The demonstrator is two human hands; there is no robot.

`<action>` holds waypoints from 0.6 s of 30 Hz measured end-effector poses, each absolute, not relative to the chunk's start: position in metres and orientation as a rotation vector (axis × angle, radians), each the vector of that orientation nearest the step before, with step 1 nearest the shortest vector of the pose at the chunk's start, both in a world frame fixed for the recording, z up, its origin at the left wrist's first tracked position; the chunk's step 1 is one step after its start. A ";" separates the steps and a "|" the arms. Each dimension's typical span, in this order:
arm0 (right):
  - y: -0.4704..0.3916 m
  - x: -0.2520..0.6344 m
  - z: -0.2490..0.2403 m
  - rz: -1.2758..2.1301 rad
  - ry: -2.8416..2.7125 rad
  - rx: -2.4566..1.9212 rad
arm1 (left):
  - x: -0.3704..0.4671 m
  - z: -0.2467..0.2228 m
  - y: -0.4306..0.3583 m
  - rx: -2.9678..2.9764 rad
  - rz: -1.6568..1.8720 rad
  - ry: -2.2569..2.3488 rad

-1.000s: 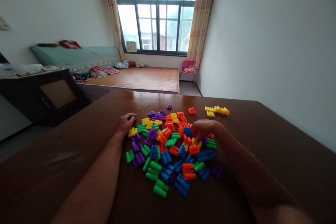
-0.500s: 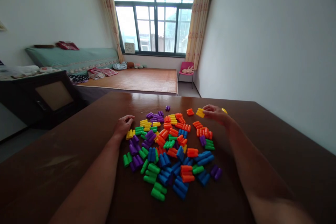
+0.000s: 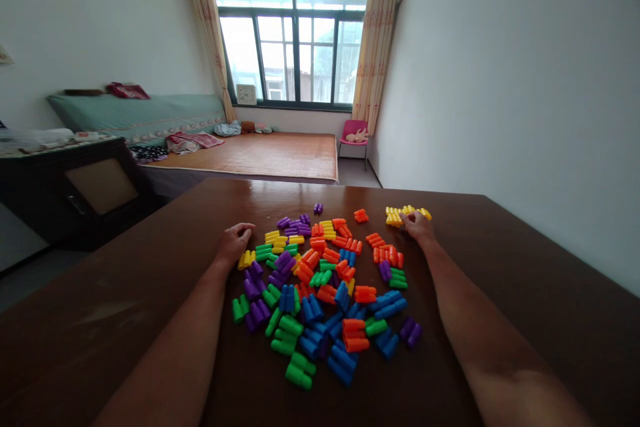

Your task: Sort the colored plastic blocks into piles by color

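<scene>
Many coloured plastic pieces lie in a loose heap on the brown table (image 3: pixel 125 267): blue (image 3: pixel 313 307), green (image 3: pixel 300 370), purple (image 3: pixel 257 315), orange (image 3: pixel 356 335) and some yellow. My left hand (image 3: pixel 237 241) rests at the heap's left side, beside a yellow piece (image 3: pixel 247 259); its fingers are drawn together, and what they hold, if anything, is hidden. At the back right, my right hand (image 3: pixel 417 225) has its fingers on a yellow piece (image 3: pixel 394 217), at a small group of yellow pieces (image 3: pixel 424 212).
An orange piece (image 3: pixel 361 215) and a small purple piece (image 3: pixel 319 208) lie apart behind the heap. Beyond the table are a bed (image 3: pixel 280 150), a pink chair (image 3: pixel 355 133) and a dark cabinet (image 3: pixel 65 193) at the left.
My right hand has moved right with the yellow piece, from beside the separate orange piece to the yellow group. My left hand has stayed in place.
</scene>
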State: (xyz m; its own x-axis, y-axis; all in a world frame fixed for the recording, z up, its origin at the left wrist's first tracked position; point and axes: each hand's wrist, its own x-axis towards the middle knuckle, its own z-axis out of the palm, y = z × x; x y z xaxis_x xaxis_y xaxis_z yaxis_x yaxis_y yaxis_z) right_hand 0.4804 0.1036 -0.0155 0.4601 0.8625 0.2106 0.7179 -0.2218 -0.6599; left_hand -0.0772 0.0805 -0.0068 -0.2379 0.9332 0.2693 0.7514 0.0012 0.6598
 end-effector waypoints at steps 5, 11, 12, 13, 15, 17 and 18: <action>0.102 0.482 -0.014 0.349 -1.403 -1.992 | -0.077 -0.007 0.080 1.757 1.050 2.049; 0.092 0.475 -0.014 0.314 -1.476 -2.012 | -0.077 -0.006 0.080 1.759 1.030 2.080; 0.090 0.473 -0.011 0.280 -1.474 -2.054 | -0.077 -0.006 0.080 1.759 1.025 2.085; 0.088 0.471 -0.006 0.236 -1.465 -2.097 | -0.076 -0.005 0.080 1.760 1.019 2.086; 0.086 0.462 0.007 0.123 -1.459 -2.125 | -0.075 -0.004 0.080 1.761 1.020 2.077; 0.083 0.444 0.021 0.049 -1.544 -2.000 | -0.074 -0.003 0.079 1.768 1.033 2.060; 0.082 0.430 0.028 0.060 -1.640 -1.878 | -0.074 -0.002 0.078 1.772 1.036 2.056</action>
State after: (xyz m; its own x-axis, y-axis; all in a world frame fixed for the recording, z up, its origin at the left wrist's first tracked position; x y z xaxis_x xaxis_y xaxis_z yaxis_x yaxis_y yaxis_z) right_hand 0.4302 0.0818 0.0280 0.2218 0.9047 0.3639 0.8754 -0.0204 -0.4829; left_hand -0.0740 0.0784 -0.0023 -0.2386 0.9347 0.2635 0.7678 0.0155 0.6405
